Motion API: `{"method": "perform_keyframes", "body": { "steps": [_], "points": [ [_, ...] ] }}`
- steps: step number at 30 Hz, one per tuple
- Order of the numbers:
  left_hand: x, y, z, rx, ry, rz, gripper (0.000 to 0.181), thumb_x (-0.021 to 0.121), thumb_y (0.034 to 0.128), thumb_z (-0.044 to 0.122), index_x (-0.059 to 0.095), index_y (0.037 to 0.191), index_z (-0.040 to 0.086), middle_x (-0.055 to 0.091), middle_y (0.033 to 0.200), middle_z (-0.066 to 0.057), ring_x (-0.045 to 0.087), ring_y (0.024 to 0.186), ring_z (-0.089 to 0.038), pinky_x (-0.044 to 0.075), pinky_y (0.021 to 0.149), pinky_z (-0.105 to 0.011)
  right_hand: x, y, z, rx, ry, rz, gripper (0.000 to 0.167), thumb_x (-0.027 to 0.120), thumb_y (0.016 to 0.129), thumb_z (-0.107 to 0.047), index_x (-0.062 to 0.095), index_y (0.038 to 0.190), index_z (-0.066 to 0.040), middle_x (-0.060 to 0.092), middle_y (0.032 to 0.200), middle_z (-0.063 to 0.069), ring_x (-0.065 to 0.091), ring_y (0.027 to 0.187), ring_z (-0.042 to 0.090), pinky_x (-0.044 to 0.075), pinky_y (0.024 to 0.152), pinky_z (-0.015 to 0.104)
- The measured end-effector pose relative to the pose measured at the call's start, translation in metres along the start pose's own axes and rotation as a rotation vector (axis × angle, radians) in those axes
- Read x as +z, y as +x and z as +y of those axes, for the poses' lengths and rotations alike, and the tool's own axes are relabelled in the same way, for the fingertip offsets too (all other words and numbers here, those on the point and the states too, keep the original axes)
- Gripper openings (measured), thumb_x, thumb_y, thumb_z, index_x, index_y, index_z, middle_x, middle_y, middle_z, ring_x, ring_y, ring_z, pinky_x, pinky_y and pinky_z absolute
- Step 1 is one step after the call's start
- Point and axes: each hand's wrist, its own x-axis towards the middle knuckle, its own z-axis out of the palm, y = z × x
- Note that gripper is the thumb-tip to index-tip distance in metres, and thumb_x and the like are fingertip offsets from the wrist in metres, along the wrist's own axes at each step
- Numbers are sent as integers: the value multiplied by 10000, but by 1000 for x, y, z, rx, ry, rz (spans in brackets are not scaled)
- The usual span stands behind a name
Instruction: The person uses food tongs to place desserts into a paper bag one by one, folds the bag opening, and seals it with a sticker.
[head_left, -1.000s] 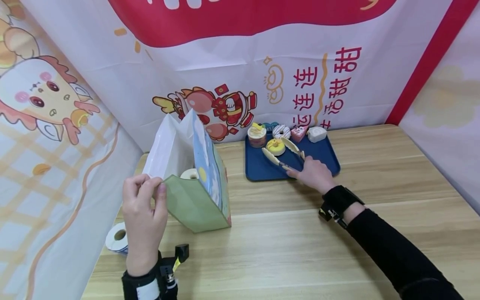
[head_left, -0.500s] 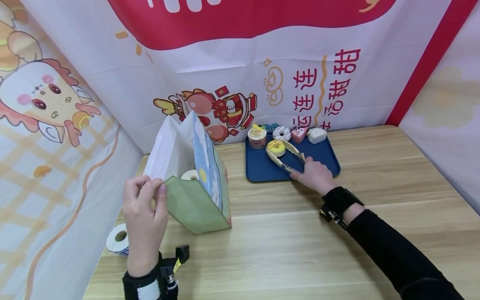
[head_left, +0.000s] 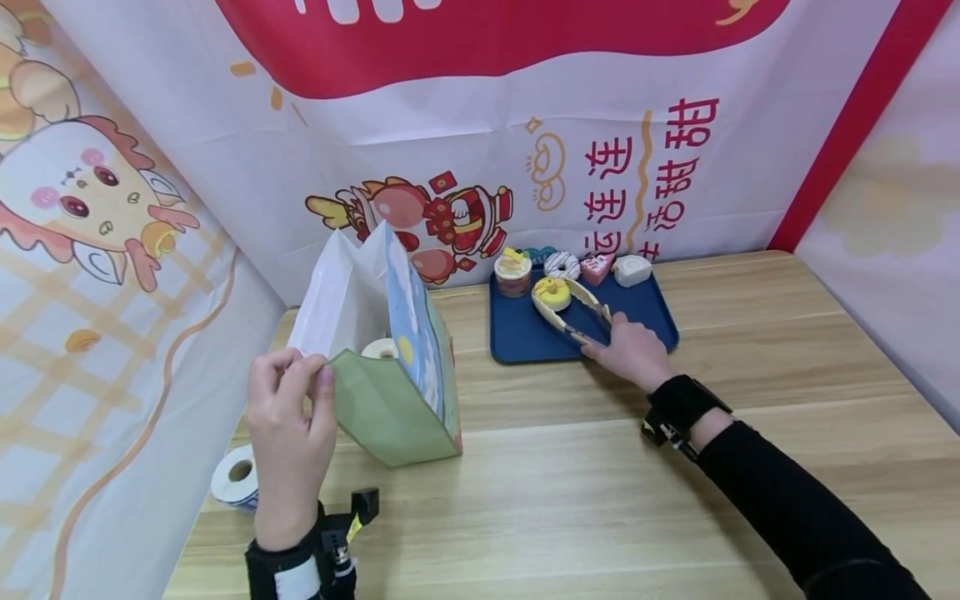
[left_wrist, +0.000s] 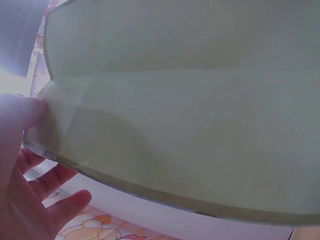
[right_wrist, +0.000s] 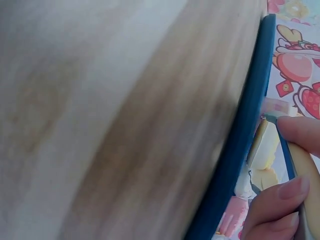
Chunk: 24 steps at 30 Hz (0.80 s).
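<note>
My left hand (head_left: 291, 433) pinches the top edge of a green and white paper bag (head_left: 393, 412), which stands upright with its mouth open; the left wrist view has the thumb on the bag's green side (left_wrist: 165, 110). Inside the bag a white roll (head_left: 380, 348) shows. My right hand (head_left: 632, 352) holds cream-coloured tongs (head_left: 591, 302) over a blue tray (head_left: 517, 337). The tongs' arms lie around a yellow donut (head_left: 552, 293) on the tray. In the right wrist view, fingers (right_wrist: 272, 207) grip the tongs beside the tray's rim (right_wrist: 235, 145).
Along the tray's back are a cupcake (head_left: 513, 273), a white striped donut (head_left: 562, 265), a pink cake slice (head_left: 597, 268) and a white piece (head_left: 632, 270). Another roll (head_left: 236, 477) stands left of my left wrist. Printed cloth (head_left: 420, 125) hangs behind the table (head_left: 570, 500).
The tongs have closed in from wide apart to around the yellow donut, and my right hand has shifted slightly right. My left hand keeps its hold on the bag.
</note>
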Motion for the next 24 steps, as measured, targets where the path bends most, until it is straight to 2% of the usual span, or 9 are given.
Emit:
{"method": "perform_keyframes", "body": {
  "steps": [5,9,13,18,24],
  "points": [
    [0,0,0,2,0,0,85,598,933,23,647,947,-45,482,988,-245,447,840,-292,335,724,-295,-9,-3,-4,-6,24,-10,703,633,884,-531,428,1250,34,546,866,164,553,734,281,382,566,333],
    [0,0,0,5,-1,1,84,596,932,18,647,944,-47,483,987,-247,449,844,-297,335,731,-300,-15,-4,-8,-20,28,11,707,637,875,-546,438,1239,27,546,829,145,557,693,262,378,541,318],
    [0,0,1,8,-1,2,84,595,933,18,646,939,-48,481,984,-245,445,841,-295,331,729,-302,-21,-5,-12,-43,14,45,758,645,854,-578,446,1255,34,581,854,155,569,718,267,400,546,327],
    [0,0,1,9,-1,2,81,599,933,22,647,938,-43,482,986,-244,443,842,-295,331,728,-304,-31,-9,-19,-52,18,39,791,644,841,-608,446,1261,33,584,881,161,563,734,263,397,553,322],
    [0,0,3,10,5,0,84,598,935,26,646,942,-42,480,986,-244,445,844,-304,331,732,-309,-45,-14,-31,-93,44,43,740,652,853,-573,467,1246,26,562,839,134,555,688,247,383,527,310]
  ]
}}
